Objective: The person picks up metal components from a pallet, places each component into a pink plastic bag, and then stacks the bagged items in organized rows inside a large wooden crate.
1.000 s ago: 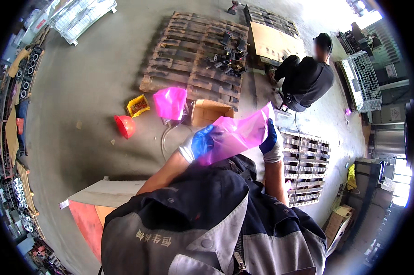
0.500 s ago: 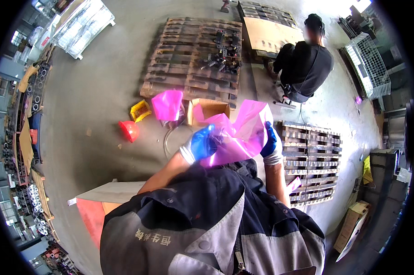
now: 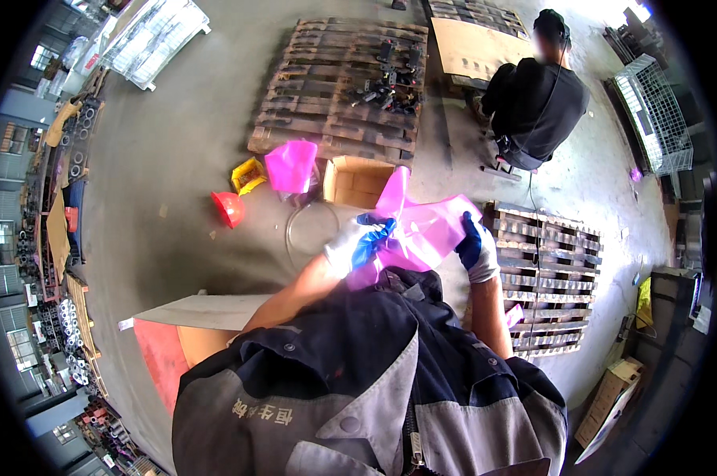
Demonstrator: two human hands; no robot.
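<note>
A crumpled pink plastic bag point(image 3: 430, 234) stretches between my two hands in front of my chest. My left hand point(image 3: 366, 239), in a blue-coated white glove, is closed on its gathered left part. At the bag's right edge, my right hand point(image 3: 476, 244), gloved the same way, pinches the plastic. Just beyond the bag stands an open cardboard box point(image 3: 357, 184) on the floor. Left of that box sits another pink plastic bag point(image 3: 292, 165), over something I cannot make out. Whether anything is inside the held bag cannot be told.
A yellow bin point(image 3: 249, 176) and a red bowl-shaped thing point(image 3: 228, 209) are on the floor at left. Black metal parts point(image 3: 390, 83) lie on a wooden pallet point(image 3: 311, 87). Another pallet point(image 3: 553, 278) is at right. A person in black point(image 3: 537, 107) sits beyond it. An open carton point(image 3: 207, 313) stands at lower left.
My left hand has moved right and bunched the bag, which was spread wider before. My right hand still grips the right edge. The whole view has shifted slightly.
</note>
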